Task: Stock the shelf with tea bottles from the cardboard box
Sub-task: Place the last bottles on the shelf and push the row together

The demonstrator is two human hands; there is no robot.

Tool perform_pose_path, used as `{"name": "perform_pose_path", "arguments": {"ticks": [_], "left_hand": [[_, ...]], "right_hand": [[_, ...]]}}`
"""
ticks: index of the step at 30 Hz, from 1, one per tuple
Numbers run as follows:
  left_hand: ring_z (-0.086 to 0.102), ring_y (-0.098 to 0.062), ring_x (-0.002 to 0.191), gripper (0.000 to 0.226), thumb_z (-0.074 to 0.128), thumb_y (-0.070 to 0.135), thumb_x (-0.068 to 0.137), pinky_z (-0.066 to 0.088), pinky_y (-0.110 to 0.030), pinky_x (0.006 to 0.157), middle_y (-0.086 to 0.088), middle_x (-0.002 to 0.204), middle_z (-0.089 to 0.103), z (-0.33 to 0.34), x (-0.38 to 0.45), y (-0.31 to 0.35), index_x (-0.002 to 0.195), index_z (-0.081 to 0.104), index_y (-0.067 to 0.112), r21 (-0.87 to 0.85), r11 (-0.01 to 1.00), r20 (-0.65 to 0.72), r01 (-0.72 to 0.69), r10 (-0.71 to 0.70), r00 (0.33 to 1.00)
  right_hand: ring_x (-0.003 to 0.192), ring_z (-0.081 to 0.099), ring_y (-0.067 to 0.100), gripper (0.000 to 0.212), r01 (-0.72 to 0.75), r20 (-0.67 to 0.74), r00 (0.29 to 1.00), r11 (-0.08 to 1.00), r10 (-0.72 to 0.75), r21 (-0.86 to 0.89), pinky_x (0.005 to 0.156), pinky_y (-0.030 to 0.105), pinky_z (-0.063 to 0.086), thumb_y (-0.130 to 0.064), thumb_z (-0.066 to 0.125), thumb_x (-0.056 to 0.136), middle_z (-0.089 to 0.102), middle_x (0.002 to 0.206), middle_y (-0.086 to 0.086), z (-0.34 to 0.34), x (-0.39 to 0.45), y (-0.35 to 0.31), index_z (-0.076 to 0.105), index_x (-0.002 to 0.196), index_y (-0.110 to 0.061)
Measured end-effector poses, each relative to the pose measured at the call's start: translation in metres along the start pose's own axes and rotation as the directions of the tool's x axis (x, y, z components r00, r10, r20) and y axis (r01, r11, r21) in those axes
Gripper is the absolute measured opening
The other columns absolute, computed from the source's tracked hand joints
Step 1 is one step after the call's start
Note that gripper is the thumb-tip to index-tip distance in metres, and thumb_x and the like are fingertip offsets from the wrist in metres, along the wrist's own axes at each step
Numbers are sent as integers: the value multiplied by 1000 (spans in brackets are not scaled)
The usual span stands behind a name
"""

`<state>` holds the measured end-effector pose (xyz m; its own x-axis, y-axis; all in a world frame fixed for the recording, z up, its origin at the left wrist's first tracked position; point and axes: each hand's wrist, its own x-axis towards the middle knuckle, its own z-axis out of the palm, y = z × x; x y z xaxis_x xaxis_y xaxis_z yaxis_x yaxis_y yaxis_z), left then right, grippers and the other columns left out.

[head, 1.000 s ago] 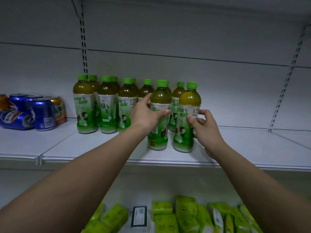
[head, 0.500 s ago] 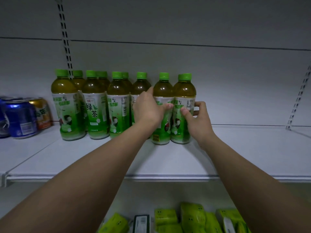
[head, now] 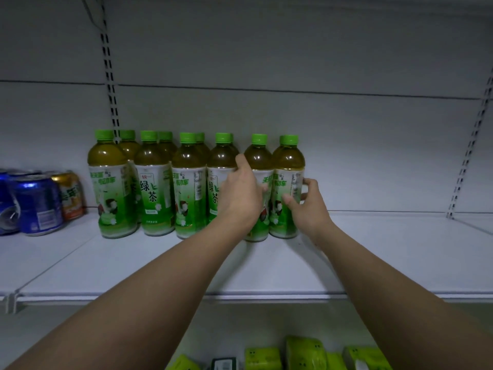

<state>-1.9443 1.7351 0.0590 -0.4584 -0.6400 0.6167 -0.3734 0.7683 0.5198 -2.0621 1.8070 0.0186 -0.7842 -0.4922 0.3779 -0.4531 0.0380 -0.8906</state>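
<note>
Several green-capped tea bottles [head: 154, 182] stand in two rows on the white shelf [head: 373, 252], left of centre. At the right end of the front row stand two more. My left hand [head: 241, 193] is wrapped around the left one of these, a tea bottle [head: 258, 161] with a green and white label. My right hand [head: 306, 204] grips the rightmost tea bottle [head: 289, 166] from its right side. Both bottles stand upright on the shelf, touching each other. The cardboard box is not in view.
Blue and orange drink cans [head: 37, 204] stand at the shelf's left end. Green packets [head: 304, 353] lie on the lower shelf. Slotted uprights [head: 110, 84] run up the back wall. To the right of the bottles the shelf surface is bare.
Both hands have pushed the two bottles back from the shelf's front edge into line with the front row. They stay wrapped around them.
</note>
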Motion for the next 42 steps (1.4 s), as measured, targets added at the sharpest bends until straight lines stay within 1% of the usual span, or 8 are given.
{"name": "perform_pose_path", "arguments": {"ticks": [5, 10, 13, 17, 22, 27, 34, 42], "left_hand": [[68, -28, 88, 52, 60, 14, 91, 59, -43, 72, -10, 99, 68, -15, -5, -20, 136, 34, 14, 183, 976, 40, -119, 113, 993], [67, -27, 84, 39, 56, 23, 91, 58, -42, 68, -5, 97, 70, -33, -14, -41, 128, 42, 22, 258, 951, 43, -169, 164, 986], [59, -22, 108, 46, 60, 27, 90, 56, -38, 78, -1, 120, 63, -43, -14, -51, 133, 43, 22, 331, 918, -53, -221, 252, 966], [13, -28, 147, 84, 68, 39, 83, 29, -57, 113, -4, 158, 17, -52, -15, -61, 149, 17, 29, 381, 917, -36, -114, 138, 990], [-24, -34, 145, 115, 75, 45, 76, 18, -67, 112, 2, 155, -35, -36, -24, -76, 147, -16, 45, 300, 954, 91, -1, -27, 995], [-25, -34, 145, 125, 80, 36, 73, 32, -56, 109, 3, 143, -51, -17, -21, -89, 145, -22, 47, 241, 971, 69, -12, -5, 998], [-20, -28, 147, 123, 79, 21, 75, 22, -46, 115, 0, 148, -46, -9, -13, -107, 149, -17, 44, 228, 973, 49, -35, 25, 998], [-22, -34, 146, 122, 74, 16, 81, 20, -53, 115, 3, 140, -54, -9, -17, -103, 143, -26, 48, 191, 981, 74, -13, -1, 997]], "right_hand": [[131, 43, 33, 73, -55, -40, 998, 991, 51, -121, 105, 51, 43, -34, 64, 90, 34, 146, 14, -1, -17, 2, 23, 148, -16], [133, 35, 29, 79, 164, -126, 968, 929, -216, -331, 102, 45, 39, -39, 68, 85, 31, 145, 8, -3, -30, -26, 23, 147, -23], [136, 30, 28, 87, 275, -87, 932, 841, -352, -465, 98, 48, 44, -47, 71, 80, 21, 151, 2, 1, -34, -46, 18, 147, -30], [147, 8, 30, 103, 298, -8, 930, 769, -366, -566, 105, 59, 39, -53, 74, 74, -1, 160, -3, 14, -37, -51, 3, 148, -42], [149, -12, 32, 119, 262, 62, 957, 753, -284, -603, 108, 66, 31, -48, 79, 71, -26, 158, -6, 31, -43, -32, -11, 148, -46], [149, -18, 28, 126, 289, 44, 943, 747, -329, -599, 112, 61, 30, -36, 83, 70, -30, 158, -6, 43, -40, -14, -16, 148, -46], [147, -22, 33, 121, 277, -25, 924, 712, -382, -645, 112, 62, 29, -40, 80, 72, -34, 157, -1, 60, -28, -1, -14, 149, -45], [149, -17, 29, 116, 283, 7, 928, 691, -372, -665, 108, 65, 33, -48, 76, 74, -32, 156, -7, 48, -32, -3, -14, 148, -46]]}}
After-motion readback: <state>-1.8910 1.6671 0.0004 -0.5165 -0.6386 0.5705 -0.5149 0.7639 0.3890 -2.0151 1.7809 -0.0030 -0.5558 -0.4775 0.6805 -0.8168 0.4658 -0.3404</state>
